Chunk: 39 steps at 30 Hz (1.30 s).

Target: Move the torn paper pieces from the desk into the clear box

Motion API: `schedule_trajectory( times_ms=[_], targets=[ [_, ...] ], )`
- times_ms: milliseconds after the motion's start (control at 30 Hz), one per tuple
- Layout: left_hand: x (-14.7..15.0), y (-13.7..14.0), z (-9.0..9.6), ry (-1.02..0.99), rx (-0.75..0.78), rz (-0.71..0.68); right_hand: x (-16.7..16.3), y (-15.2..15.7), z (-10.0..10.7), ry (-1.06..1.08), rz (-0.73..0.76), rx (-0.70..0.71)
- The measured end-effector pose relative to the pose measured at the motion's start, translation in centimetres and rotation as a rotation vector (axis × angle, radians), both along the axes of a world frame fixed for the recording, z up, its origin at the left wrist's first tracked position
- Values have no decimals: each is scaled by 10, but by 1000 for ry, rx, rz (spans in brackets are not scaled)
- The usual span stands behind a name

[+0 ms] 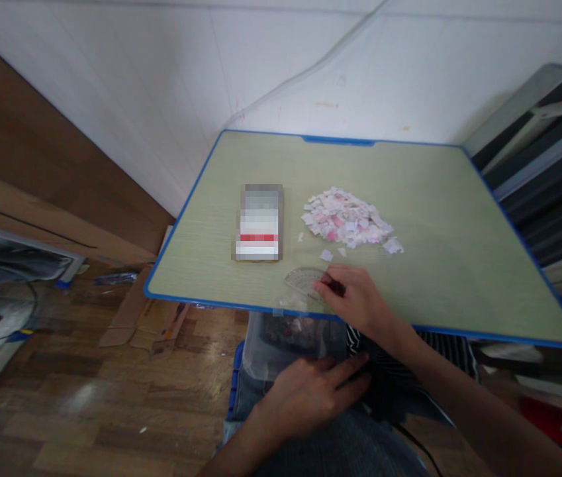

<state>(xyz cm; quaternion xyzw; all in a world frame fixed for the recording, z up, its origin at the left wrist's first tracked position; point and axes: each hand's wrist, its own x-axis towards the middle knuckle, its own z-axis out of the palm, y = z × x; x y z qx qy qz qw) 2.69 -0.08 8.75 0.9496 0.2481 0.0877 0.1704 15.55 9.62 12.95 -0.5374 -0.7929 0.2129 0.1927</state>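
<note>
My right hand (353, 295) pinches a clear half-round protractor (304, 279) by its right end, low over the table near its front edge. Small paper scraps (285, 302) lie by the protractor at that edge. Under the edge sits a clear plastic container (261, 344), with some scraps inside. Across the container's near side lies my left hand (318, 394), its fingers stretched out and somewhat apart. Farther back on the table is a heap of torn white and pink paper pieces (345, 218), with a few loose bits in front.
The pale green table (434, 232) has a blue rim and stands against a white wall. A phone-like object (259, 222), blurred out, lies on its left part. Cardboard (134, 315) is on the wooden floor at left. A folded metal frame (533, 126) leans at right.
</note>
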Motion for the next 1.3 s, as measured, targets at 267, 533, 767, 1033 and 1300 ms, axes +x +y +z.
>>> schedule_trajectory(
  times_ms=[267, 533, 767, 1033, 1300],
  targets=[
    [0, -3, -1, -3, 49, 15, -11, 10, 8, -11, 240, -52],
    [0, -4, -1, 31, 33, 46, -11, 10, 9, -21, 333, -60],
    [1, -8, -2, 30, 38, 57, -12, 9, 10, -6, 344, -93],
    [2, -8, -5, 27, 84, 52, -9, 9, 11, 25, 372, -112],
    [1, -7, 0, 38, 66, 41, -2, 9, 13, 62, 504, -130]
  ],
)
